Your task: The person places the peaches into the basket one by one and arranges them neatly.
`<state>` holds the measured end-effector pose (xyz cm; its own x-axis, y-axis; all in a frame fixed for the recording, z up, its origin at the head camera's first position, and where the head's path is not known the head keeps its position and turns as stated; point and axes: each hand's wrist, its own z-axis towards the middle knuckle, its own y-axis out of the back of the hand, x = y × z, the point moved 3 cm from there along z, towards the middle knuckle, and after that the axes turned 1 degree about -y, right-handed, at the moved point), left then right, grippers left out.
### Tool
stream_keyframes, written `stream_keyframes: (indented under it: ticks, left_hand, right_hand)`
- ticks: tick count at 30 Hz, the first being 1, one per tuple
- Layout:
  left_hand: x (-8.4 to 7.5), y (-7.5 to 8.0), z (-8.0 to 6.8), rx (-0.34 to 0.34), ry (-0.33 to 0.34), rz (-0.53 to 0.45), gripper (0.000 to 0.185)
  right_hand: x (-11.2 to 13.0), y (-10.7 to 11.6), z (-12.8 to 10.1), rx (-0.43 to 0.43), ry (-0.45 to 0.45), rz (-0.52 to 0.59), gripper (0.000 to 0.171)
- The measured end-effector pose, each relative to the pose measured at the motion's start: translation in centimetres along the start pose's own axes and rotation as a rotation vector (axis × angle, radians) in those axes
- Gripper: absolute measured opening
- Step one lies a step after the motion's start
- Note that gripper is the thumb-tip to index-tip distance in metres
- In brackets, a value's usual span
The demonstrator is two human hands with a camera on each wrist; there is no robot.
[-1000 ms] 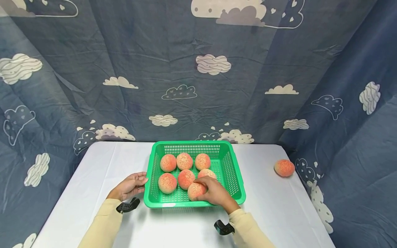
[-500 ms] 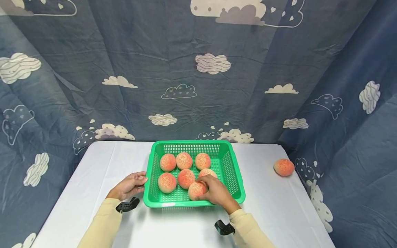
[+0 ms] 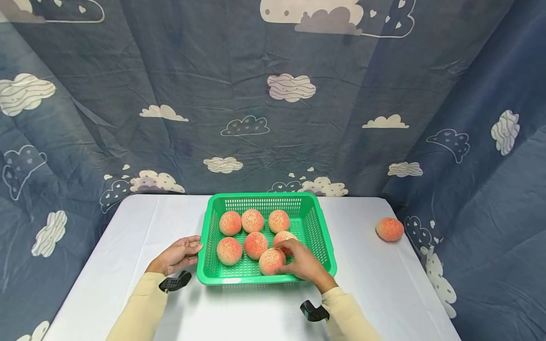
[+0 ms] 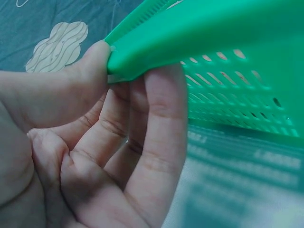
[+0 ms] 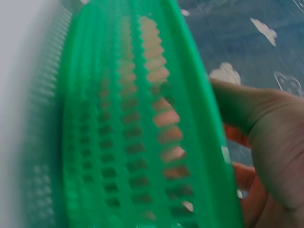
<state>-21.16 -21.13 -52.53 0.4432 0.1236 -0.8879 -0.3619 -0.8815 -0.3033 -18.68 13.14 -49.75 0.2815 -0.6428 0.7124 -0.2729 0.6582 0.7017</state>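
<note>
A green plastic basket (image 3: 266, 280) with perforated walls stands on the white table and holds several speckled pink-orange peaches. My left hand (image 3: 178, 255) pinches its left rim; the left wrist view shows the thumb over the edge and the fingers curled beneath. Over the front right of the basket is my right hand (image 3: 304, 260), its thumb and fingers spread beside the front peach (image 3: 272, 261). That peach rests on the basket floor, and whether the fingertips still touch it is hard to tell. Another peach (image 3: 285, 239) lies just behind, partly covered by the fingers.
One more peach (image 3: 390, 229) lies by itself on the white table (image 3: 362, 265), near its right edge. A dark blue curtain (image 3: 187, 94) with cloud prints hangs behind and at both sides.
My right hand has loosened from the front peach and drawn slightly to the right, so more of that peach shows. The left hand keeps its place on the rim.
</note>
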Motion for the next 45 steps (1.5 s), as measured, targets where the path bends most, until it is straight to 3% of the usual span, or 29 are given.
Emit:
stream_keyframes:
  ticks: [7, 13, 16, 19, 28, 39, 45]
  left_hand:
    - [0.0, 0.1, 0.1, -0.003, 0.004, 0.003, 0.047]
    - [0.0, 0.0, 0.1, 0.007, 0.004, -0.013, 0.045]
    - [0.0, -0.1, 0.0, 0.01, 0.004, -0.018, 0.045]
    - [-0.1, -0.1, 0.0, 0.006, 0.009, -0.015, 0.045]
    - [-0.3, -0.4, -0.2, 0.002, 0.016, -0.007, 0.048]
    - [-0.3, -0.3, -0.1, -0.012, 0.009, -0.02, 0.051]
    - [-0.2, -0.2, -0.1, -0.002, 0.007, -0.007, 0.05]
  right_hand:
    - [-1.8, 3.2, -1.2, 0.006, 0.011, 0.133, 0.049]
    - [-2.3, 6.8, -2.3, -0.057, -0.068, 0.239, 0.046]
    - [-3.4, 8.2, -2.6, -0.097, -0.095, 0.305, 0.046]
    - [-6.0, 9.0, -2.7, -0.151, -0.11, 0.341, 0.048]
    - [-10.4, 12.8, -3.5, -0.262, -0.24, 0.27, 0.049]
    - [-15.8, 19.0, -4.1, -0.445, -0.461, 0.055, 0.05]
    - [-18.8, 21.3, -4.2, -0.419, -0.457, 0.03, 0.052]
